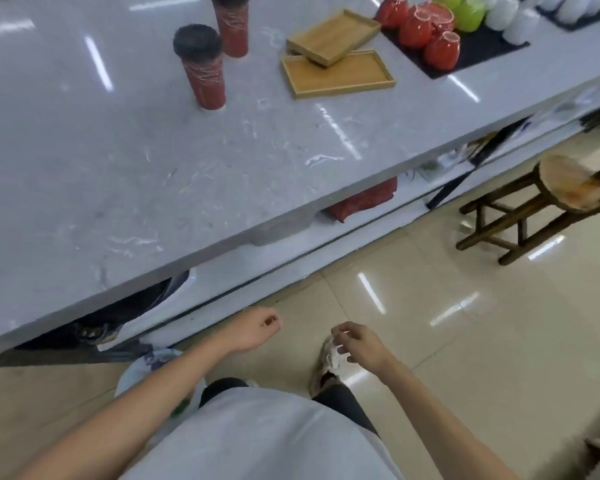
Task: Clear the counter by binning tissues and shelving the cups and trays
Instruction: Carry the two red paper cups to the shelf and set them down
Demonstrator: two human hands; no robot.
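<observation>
Two tall red paper cups with black lids stand on the grey marble counter [118, 174]: the near cup [203, 69] and the far cup [232, 24]. To their right lie two wooden trays, the upper tray [333, 36] resting askew on the lower tray [338, 74]. My left hand [257, 329] hangs below the counter edge over the floor, fingers loosely curled, holding nothing. My right hand [355, 342] is beside it, fingers apart and empty. A white plastic bag [142, 370] sits on the floor under my left forearm.
Red, green and white ceramic cups [430, 32] stand upside down on a black mat at the back right. A shelf [368, 199] under the counter holds red packaging and clutter. A wooden stool [565, 183] stands on the tiled floor to the right.
</observation>
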